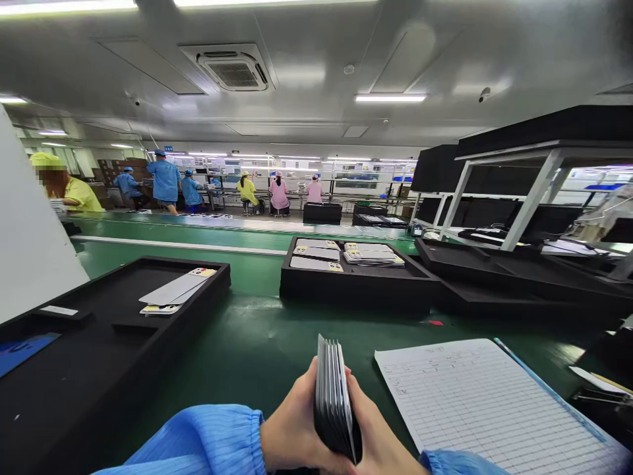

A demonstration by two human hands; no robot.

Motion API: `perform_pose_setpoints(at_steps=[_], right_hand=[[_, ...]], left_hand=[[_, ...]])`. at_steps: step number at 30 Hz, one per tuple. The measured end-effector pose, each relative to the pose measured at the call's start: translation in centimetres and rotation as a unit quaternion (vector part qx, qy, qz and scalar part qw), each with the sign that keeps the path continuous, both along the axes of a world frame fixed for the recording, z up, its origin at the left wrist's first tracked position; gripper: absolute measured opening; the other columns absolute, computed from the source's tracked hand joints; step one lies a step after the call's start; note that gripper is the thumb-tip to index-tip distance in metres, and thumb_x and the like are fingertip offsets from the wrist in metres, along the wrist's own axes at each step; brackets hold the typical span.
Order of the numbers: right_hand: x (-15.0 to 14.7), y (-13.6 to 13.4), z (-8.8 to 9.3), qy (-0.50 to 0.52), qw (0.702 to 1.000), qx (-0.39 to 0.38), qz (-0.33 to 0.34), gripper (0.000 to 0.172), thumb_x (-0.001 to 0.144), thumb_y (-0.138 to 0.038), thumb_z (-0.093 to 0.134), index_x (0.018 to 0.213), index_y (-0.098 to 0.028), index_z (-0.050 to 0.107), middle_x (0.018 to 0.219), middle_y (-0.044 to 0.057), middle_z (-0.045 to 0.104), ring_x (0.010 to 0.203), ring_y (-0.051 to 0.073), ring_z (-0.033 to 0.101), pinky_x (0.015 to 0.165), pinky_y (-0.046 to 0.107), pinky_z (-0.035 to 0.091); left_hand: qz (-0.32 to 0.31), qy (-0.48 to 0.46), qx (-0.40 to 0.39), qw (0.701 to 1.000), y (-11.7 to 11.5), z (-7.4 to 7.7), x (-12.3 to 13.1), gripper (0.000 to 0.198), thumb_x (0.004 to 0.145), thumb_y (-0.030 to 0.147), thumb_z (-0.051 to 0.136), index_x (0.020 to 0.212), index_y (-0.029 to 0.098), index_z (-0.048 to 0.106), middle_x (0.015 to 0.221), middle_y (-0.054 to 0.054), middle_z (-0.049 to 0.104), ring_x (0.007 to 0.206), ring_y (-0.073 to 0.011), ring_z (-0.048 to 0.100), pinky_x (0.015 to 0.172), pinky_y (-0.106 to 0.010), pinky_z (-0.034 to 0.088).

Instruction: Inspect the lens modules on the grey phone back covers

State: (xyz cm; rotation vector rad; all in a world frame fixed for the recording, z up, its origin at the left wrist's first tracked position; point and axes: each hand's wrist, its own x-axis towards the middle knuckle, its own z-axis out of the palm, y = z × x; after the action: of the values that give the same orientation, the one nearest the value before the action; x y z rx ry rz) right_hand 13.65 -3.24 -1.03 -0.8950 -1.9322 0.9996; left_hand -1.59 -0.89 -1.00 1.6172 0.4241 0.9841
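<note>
My left hand (293, 422) and my right hand (380, 432) are closed around a stack of thin flat panels (332, 396). The stack stands on edge between my palms, at the bottom middle of the view. Its panels have dark and silvery edges; their faces are mostly hidden. Both thumbs press along the sides, while most of my other fingers are out of sight underneath. To the right of my right hand lies a ruled paper form (459, 389) with handwriting on it. The green tabletop (257, 343) stretches out beyond the stack.
A black foam tray (215, 290) at left holds a few pale panels (180, 287) and a blue piece (27, 349). Another tray (356, 293) ahead carries several panels (373, 254). Empty-looking black trays (514, 290) lie right. A white board (34, 218) rises left. Co-workers sit and stand farther back.
</note>
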Motion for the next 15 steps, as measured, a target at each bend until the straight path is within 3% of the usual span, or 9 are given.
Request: perform_pose_setpoints(at_steps=[4,8,15], right_hand=[[0.0,-0.1,-0.3,-0.009,1.000,0.019,-0.001,0.088,0.059,-0.042,0.068,0.132,-0.018,0.026,0.123,0.011,0.044,0.113,0.033,0.043,0.095,0.043,0.036],[0.2,0.1,-0.3,-0.016,0.998,0.054,-0.003,0.090,0.053,-0.033,0.068,0.130,-0.022,0.024,0.124,0.009,0.044,0.113,0.032,0.044,0.097,0.043,0.034],[2.6,1.1,2.7,-0.115,0.982,0.150,-0.022,0.087,0.044,-0.032,0.069,0.123,-0.013,0.036,0.119,0.015,0.050,0.107,0.031,0.050,0.091,0.040,0.040]], left_hand=[[0.042,0.063,0.012,0.997,-0.4,0.0,0.2,0.084,0.044,0.043,0.078,0.115,0.018,0.039,0.100,-0.008,0.050,0.092,-0.0245,0.051,0.085,-0.038,0.042],[0.046,0.097,0.033,0.994,-0.6,0.2,0.1,0.074,0.052,0.048,0.070,0.115,0.018,0.044,0.103,-0.012,0.054,0.094,-0.0276,0.052,0.084,-0.041,0.043],[-0.005,0.164,-0.004,0.986,0.5,-0.1,-0.1,0.075,0.053,0.062,0.066,0.112,0.018,0.052,0.121,-0.014,0.049,0.115,-0.0338,0.039,0.102,-0.047,0.023]])
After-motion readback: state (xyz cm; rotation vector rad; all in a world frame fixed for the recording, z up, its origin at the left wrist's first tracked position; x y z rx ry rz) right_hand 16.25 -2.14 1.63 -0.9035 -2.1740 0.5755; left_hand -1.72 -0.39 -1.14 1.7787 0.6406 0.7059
